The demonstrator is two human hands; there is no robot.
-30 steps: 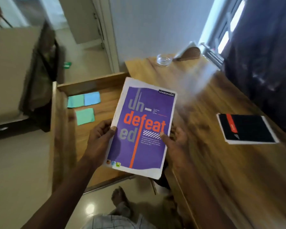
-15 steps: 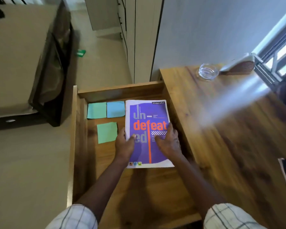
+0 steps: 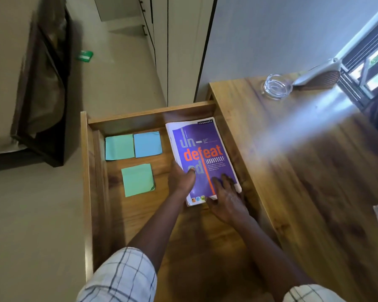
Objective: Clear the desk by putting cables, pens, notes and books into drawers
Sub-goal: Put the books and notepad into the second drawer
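Purple notebook (image 3: pixel 205 149) lies in the open drawer (image 3: pixel 85 192), beside the counter (image 3: pixel 314 171). The left hand (image 3: pixel 181 179) grips its left edge, thumb on the cover; the right hand (image 3: pixel 227 199) presses straight fingers (image 3: pixel 226 179) flat on the lower right corner. Sticky notes (image 3: pixel 137 179) lie left of the fingers. Half a second earlier the notebook lay square; now it sits tilted.

The book (image 3: pixel 205 140) carries the only legible print. A small black tab at the cover's top right corner reads "classmate". Across the purple cover runs large type over three lines — grey "un-", orange "defeat", grey "ed", the last partly hidden. The small print beside these is too fine to read.
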